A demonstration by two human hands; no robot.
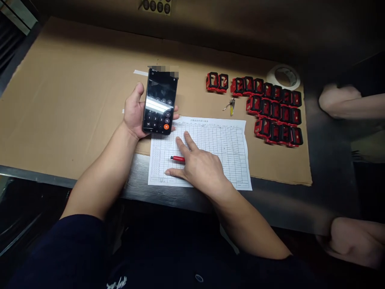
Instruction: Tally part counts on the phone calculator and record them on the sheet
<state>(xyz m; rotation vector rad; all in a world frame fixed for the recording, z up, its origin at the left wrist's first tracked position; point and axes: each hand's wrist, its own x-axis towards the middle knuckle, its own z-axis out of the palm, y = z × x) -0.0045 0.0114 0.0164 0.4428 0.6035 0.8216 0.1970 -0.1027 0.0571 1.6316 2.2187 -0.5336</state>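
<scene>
My left hand [134, 110] grips a black smartphone [159, 102], tilted up, with a calculator on its screen. Its thumb lies along the left edge, and fingertips show past the right edge. Below the phone, a printed form sheet [228, 160] with a grid of rows and columns lies over the cardboard and the table's metal edge. My right hand [203, 164] rests on this sheet, thumb and two fingers stretched out, the other fingers folded under. A red pen [178, 159] with a dark end pokes out between thumb and index finger; its remainder is hidden by the hand.
Red-and-black plastic housings [276, 111] stand in rows at the right of the cardboard [75, 88]. Nail clippers [231, 107] lie left of them, a tape roll [283, 77] behind. Another person's arms [357, 100] are at the right edge.
</scene>
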